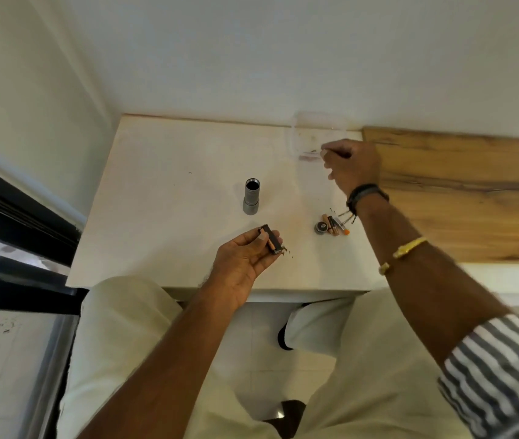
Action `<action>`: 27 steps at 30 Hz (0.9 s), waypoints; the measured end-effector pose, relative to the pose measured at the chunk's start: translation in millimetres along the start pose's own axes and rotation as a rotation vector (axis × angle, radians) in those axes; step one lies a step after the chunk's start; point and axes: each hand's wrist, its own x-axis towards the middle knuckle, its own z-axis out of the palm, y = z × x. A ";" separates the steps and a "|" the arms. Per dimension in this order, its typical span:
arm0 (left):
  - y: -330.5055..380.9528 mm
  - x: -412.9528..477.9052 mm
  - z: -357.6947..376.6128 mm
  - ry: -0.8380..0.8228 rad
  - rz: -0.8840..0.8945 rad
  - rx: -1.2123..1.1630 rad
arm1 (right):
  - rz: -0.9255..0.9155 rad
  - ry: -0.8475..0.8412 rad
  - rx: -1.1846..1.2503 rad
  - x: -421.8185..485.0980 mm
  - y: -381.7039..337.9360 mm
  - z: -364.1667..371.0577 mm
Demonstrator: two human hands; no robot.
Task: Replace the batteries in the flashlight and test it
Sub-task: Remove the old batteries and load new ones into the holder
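A grey flashlight body (251,200) stands upright on the white table (163,191), its open end up. My left hand (245,261) holds a black battery holder (270,239) with copper-coloured batteries in it, near the table's front edge. My right hand (351,166) reaches to a clear plastic container (307,137) at the back of the table; its fingers are curled at the container's rim, and I cannot tell whether they grip anything. Loose batteries (335,225) lie beside the round black tail cap (321,228), under my right wrist.
A wooden board (460,191) covers the table's right side. A white wall rises behind the table. A dark window frame (14,223) runs along the left. My legs in light trousers are under the table's front edge.
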 end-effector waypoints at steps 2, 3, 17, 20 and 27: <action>2.1 14.1 -8.3 0.029 -0.023 0.013 | 0.008 -0.016 -0.100 29.9 14.2 17.1; 3.1 10.6 -11.4 0.034 -0.026 0.009 | -0.004 -0.043 -0.157 33.8 13.9 19.4; 1.2 -20.6 -6.3 -0.034 -0.010 -0.010 | -0.069 -0.428 -0.888 80.8 -25.3 28.4; 0.8 -19.7 -4.9 -0.029 -0.016 -0.014 | -0.076 -0.455 -0.896 82.3 -24.9 32.6; 2.1 -22.0 -5.0 -0.033 -0.022 -0.058 | -0.174 -0.466 -0.884 81.6 -14.6 33.4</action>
